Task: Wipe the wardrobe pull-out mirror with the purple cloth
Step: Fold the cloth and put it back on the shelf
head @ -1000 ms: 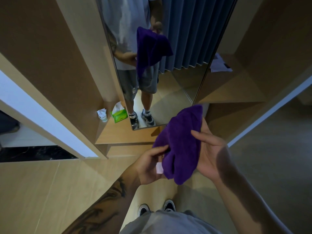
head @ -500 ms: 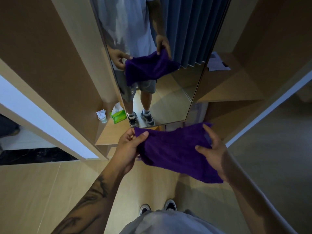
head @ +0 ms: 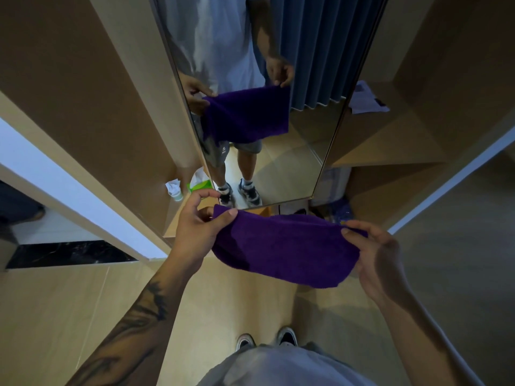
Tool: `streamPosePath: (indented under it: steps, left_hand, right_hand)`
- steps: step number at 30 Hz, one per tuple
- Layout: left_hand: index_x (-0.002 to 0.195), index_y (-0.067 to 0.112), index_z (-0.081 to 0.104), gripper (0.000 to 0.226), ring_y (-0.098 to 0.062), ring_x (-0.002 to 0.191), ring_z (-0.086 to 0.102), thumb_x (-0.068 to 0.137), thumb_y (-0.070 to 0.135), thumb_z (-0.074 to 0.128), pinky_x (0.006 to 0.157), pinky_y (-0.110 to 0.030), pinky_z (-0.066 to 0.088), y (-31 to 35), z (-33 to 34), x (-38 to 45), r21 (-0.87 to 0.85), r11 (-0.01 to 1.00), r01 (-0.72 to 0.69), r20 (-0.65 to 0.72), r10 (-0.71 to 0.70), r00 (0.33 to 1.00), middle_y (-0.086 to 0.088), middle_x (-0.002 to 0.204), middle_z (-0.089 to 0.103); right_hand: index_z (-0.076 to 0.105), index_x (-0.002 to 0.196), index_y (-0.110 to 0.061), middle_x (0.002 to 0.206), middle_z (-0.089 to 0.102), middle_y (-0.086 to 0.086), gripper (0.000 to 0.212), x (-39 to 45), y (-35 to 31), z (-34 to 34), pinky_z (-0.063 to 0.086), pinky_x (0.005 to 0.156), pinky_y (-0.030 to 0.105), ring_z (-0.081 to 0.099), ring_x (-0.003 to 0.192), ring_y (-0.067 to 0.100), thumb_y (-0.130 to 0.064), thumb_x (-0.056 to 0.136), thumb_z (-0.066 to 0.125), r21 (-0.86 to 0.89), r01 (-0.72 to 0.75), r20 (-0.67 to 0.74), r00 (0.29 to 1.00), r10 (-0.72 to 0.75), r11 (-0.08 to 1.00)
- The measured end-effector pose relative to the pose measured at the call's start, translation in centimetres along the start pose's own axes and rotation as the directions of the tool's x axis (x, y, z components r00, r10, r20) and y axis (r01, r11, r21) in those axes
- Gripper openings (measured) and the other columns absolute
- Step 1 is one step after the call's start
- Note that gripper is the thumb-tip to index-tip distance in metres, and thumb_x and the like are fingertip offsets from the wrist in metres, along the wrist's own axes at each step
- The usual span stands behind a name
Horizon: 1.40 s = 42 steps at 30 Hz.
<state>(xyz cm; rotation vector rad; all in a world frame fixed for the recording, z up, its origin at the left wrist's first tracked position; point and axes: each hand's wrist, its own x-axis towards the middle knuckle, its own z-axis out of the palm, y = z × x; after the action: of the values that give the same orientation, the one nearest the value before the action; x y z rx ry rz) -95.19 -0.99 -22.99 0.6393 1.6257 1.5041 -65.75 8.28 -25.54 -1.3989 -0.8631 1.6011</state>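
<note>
The purple cloth [head: 284, 246] hangs stretched between my two hands, just below the bottom edge of the pull-out mirror [head: 301, 151]. My left hand [head: 199, 227] pinches its left top corner between thumb and fingers. My right hand [head: 374, 254] pinches its right top corner. The tall narrow mirror stands out from the wardrobe in front of me and reflects the cloth, both hands and a blue curtain. The cloth is apart from the glass.
Wooden wardrobe panels [head: 92, 112] flank the mirror on both sides. A green tissue pack [head: 199, 183] and a small bottle [head: 175, 190] sit on the low shelf at the left. Papers [head: 366, 101] lie on a shelf at the right. My shoes [head: 266, 339] stand on the wooden floor.
The bunched cloth has been unfolded and spread wide between my hands. My left hand moved up and left to a corner, my right hand moved out to the right.
</note>
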Motion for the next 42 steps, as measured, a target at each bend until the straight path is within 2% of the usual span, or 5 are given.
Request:
streamPosePath:
  steps: [12,19,26,34,42]
  left_hand:
    - [0.089,0.01,0.071,0.017,-0.025,0.082,0.062,0.086,-0.003,0.081,0.069,-0.034,0.051,0.1,-2.0,1.8,0.023,1.0,0.02,-0.091,-0.018,0.996,-0.009,0.083,0.068]
    - [0.089,0.007,0.076,0.011,-0.028,0.082,0.064,0.085,0.003,0.085,0.076,-0.045,0.052,0.3,-3.2,2.5,0.185,0.98,0.068,-0.137,-0.043,0.99,-0.024,0.092,0.073]
    - [0.097,0.013,0.079,0.028,-0.016,0.076,0.071,0.074,0.006,0.094,0.066,-0.028,0.06,1.2,-5.3,3.0,0.392,0.918,0.055,0.04,-0.077,0.996,-0.005,0.085,0.078]
    - [0.083,0.019,0.077,0.014,-0.023,0.074,0.074,0.087,0.008,0.085,0.073,-0.041,0.059,0.4,-6.7,3.5,0.702,0.7,-0.134,0.163,0.025,0.986,0.001,0.076,0.078]
    - [0.07,0.016,0.067,0.033,-0.005,0.057,0.055,0.101,0.03,0.068,0.061,-0.032,0.043,-0.3,-6.1,3.6,0.633,0.753,-0.179,0.217,0.049,0.975,0.006,0.062,0.065]
  right_hand:
    - [0.073,0.093,-0.031,0.109,0.071,0.008,0.013,1.9,-1.7,0.2,0.061,0.086,0.057,0.071,0.097,0.032,-0.021,0.089,0.081,-0.522,0.118,0.1,0.992,-0.077,0.844]
    - [0.067,0.099,-0.032,0.101,0.07,-0.001,0.024,3.1,-1.7,-0.2,0.058,0.062,0.022,0.069,0.088,0.016,-0.033,0.083,0.086,-0.625,0.143,0.125,0.989,-0.083,0.768]
    - [0.073,0.122,-0.012,0.11,0.065,0.013,0.036,3.9,-1.4,-1.8,0.04,0.068,0.003,0.06,0.086,0.017,-0.01,0.086,0.082,-0.858,0.418,0.379,0.908,-0.18,0.298]
    - [0.076,0.09,-0.034,0.091,0.074,0.001,0.021,5.5,-2.0,-3.4,0.053,0.075,0.03,0.071,0.086,0.017,-0.013,0.094,0.075,-0.668,0.349,0.322,0.932,-0.168,0.657]
    - [0.078,0.104,-0.022,0.104,0.076,0.02,0.02,5.8,-0.8,-4.1,0.055,0.094,0.055,0.072,0.102,0.041,-0.035,0.102,0.063,-0.357,0.185,0.171,0.977,-0.131,0.916]
